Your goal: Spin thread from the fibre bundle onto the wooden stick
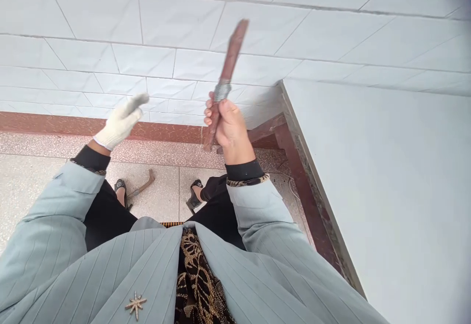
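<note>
My right hand (228, 127) is bare and closed round the handle of a long reddish-brown knife (231, 59). Its blade points up and away toward the white tiled wall, and a grey metal band sits just above my fingers. My left hand (122, 122) wears a white knit glove. It hovers to the left of the knife, holding nothing, with its fingers stretched out and blurred by motion. Both hands are raised in front of my chest, about a hand's width apart.
A white tiled wall (154, 59) rises ahead above a reddish skirting strip (73, 125). A white panel with a dark edge (386, 177) stands close on the right. On the speckled floor between my feet lies a small curved metal tool (142, 186).
</note>
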`<action>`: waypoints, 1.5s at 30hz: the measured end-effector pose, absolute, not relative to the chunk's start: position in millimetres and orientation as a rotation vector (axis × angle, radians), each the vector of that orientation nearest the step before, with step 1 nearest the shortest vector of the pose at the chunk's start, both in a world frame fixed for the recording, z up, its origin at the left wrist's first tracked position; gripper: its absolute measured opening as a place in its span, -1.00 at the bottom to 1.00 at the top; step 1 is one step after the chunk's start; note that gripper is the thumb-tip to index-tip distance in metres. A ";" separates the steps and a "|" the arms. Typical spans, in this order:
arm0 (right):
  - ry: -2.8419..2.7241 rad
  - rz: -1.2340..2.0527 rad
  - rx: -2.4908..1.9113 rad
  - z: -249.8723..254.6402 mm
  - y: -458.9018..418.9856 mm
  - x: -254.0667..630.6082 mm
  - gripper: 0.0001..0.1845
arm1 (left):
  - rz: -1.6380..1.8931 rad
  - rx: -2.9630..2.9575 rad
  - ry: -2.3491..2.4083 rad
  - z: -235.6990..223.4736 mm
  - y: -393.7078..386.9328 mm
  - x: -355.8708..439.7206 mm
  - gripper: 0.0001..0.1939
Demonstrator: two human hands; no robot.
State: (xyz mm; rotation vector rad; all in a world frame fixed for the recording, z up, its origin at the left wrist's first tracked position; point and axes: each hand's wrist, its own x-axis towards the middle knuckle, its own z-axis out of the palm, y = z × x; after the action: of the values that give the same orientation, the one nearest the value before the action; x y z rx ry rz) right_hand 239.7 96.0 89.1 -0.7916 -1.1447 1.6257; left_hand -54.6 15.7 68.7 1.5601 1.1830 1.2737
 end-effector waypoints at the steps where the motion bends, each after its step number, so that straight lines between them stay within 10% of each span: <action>1: -1.177 1.757 -0.796 84.3 86.5 225.1 -0.40 | 1.244 1.446 1.033 61.3 20.7 -32.2 -0.36; 14: -1.015 2.164 -0.881 69.8 116.1 232.0 -0.56 | 0.895 1.186 1.293 23.8 21.2 -24.3 -0.80; 23: -1.244 2.211 -0.818 57.0 96.9 192.3 -0.49 | 1.086 0.873 0.733 11.9 24.0 24.1 -0.46; 34: -1.301 2.194 -0.837 72.2 99.8 211.9 -0.48 | 0.645 1.489 1.963 12.0 46.0 -23.5 -0.79; 45: -1.197 2.665 -0.588 57.9 96.1 195.5 -0.51 | 0.156 1.989 1.647 -14.7 18.1 36.6 -0.70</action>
State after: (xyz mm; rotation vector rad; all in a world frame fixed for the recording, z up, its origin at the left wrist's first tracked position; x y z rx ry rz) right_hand 195.5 96.1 57.9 -0.5880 -1.1966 2.6654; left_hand 36.6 18.1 -14.7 1.9891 1.6467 0.1561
